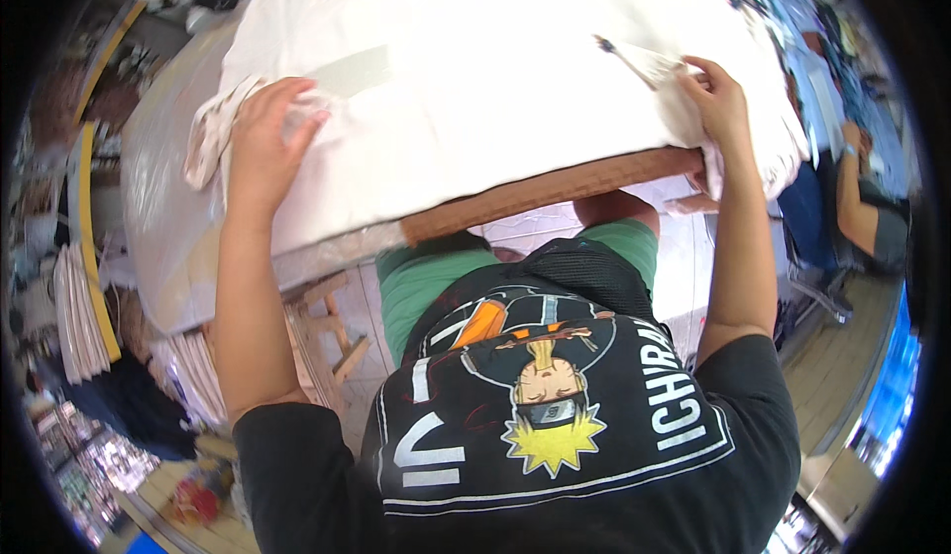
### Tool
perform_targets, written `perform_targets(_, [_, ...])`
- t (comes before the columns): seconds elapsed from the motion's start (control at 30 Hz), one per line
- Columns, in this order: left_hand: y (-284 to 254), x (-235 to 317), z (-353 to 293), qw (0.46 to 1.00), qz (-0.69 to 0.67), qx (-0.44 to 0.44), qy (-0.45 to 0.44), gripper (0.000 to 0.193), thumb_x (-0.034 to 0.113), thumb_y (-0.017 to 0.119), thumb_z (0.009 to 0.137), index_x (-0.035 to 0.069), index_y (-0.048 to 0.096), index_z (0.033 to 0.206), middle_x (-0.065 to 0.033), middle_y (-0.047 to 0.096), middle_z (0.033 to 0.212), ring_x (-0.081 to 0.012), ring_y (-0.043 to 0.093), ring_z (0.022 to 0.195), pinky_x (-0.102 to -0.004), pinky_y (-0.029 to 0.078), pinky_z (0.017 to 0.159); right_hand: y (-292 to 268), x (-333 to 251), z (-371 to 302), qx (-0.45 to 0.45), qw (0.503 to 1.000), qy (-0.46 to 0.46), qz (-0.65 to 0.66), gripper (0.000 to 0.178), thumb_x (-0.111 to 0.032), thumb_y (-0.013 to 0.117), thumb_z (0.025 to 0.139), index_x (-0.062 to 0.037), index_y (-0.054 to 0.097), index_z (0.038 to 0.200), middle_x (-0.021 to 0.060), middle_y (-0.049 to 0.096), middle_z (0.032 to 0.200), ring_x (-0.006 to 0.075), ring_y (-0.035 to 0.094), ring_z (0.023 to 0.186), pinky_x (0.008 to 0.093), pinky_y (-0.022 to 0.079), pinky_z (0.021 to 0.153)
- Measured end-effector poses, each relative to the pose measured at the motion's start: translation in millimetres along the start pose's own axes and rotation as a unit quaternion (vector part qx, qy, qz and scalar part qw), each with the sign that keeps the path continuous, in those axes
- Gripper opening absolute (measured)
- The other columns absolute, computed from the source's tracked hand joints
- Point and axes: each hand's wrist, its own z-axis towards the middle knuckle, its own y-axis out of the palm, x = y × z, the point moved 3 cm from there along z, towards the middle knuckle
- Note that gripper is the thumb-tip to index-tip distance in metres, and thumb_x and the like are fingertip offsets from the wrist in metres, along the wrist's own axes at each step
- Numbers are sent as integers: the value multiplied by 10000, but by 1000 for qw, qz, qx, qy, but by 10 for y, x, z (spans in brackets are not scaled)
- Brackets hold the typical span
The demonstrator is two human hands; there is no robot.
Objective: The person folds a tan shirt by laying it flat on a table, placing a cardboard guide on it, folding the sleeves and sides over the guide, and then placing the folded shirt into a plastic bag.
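The white cloth point(485, 89) lies spread between both hands; likely light, soft, easily creased. Hold at bunched sides. The right hand point(717, 101) pinches a fold; whether the left hand point(265, 136) grips is unclear.

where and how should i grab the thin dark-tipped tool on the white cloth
I'd pinch the thin tool mid-shaft, coming from the right with the right hand: it lies slantwise on the white cloth, dark tip pointing forward and left, away from that hand, paler shaft nearer.
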Motion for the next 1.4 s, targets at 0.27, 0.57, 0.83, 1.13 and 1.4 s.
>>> perform_targets(0.27, [401,140,410,980,-32,-198,10,325,228,733,712,84,625,983,-80,576,1165,-273,502,1119,-389,364,972,137,-768,-190,1,909,-328,-256,358,-155,676,726,-114,589,1071,88,552,1141,291,475,1146,401,365,972])
perform_targets(0.57, [414,108,534,957,-72,-274,-58,188,157,721,718,49,602,815,-73,562,1139,-258,528,1065,-337,427,889,93,-655,29,34,907,-363,-213,124,-96,635,760,-54,611,874,59,622,917,239,593,915,351,448,826])
perform_targets(0.83, [457,105,637,953,-71,-287,-63,138,116,701,743,54,577,754,-73,511,1231,-251,484,1141,-327,380,961,96,-548,303,73,987,-142,-2,174,-184,623,854,-50,633,964,47,651,814,138,590,751,256,458,683])
perform_targets(1.13, [491,48,735,949,-68,-302,-66,175,93,702,729,61,577,847,-81,524,1199,-250,503,1112,-320,393,936,217,-594,466,35,999,-7,-23,266,-235,683,828,-69,628,1030,8,589,728,81,524,659,227,439,620])
perform_targets(1.4, [611,175,511,984,10,-178,-19,466,111,628,790,92,495,1237,-112,452,1311,-282,416,1226,-412,304,1030,110,-637,359,-36,987,-136,-75,418,-212,765,720,-94,614,1092,68,610,884,162,555,773,284,460,746])
